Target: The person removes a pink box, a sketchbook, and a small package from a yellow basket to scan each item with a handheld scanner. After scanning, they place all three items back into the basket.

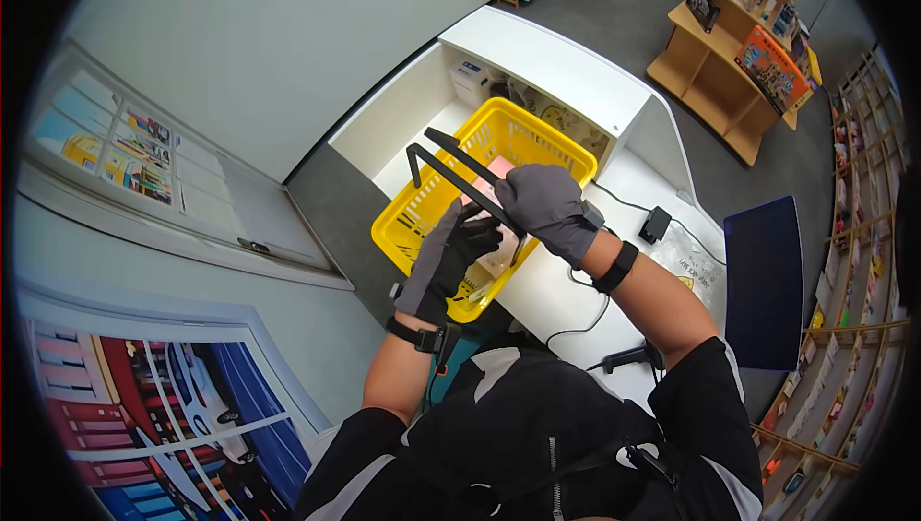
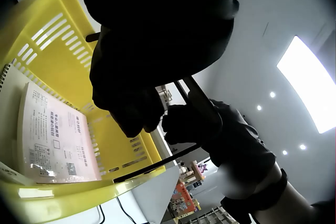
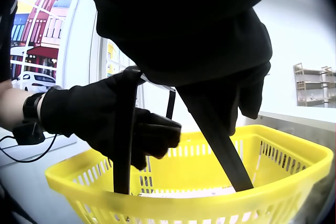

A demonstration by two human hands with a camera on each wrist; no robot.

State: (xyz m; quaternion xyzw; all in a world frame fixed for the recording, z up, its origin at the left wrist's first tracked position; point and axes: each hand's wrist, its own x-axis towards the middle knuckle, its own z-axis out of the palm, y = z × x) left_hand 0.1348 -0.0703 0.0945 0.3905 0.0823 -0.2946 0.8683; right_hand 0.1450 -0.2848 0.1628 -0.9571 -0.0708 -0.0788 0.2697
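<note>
A yellow shopping basket stands on the counter with its two black handles raised. My gloved right hand grips the handles near one end, its fingers curled over them. From the near side, my gloved left hand has its fingers bent at the handle; the right wrist view shows this left hand just behind an upright handle bar. Inside the basket lies a pale pink printed booklet or pack, with a spiral-bound notebook beneath it.
The white counter holds a black adapter with cables, a clear plastic bag and a black handheld scanner. A dark monitor stands at the right. Behind the basket is a raised white shelf with a box.
</note>
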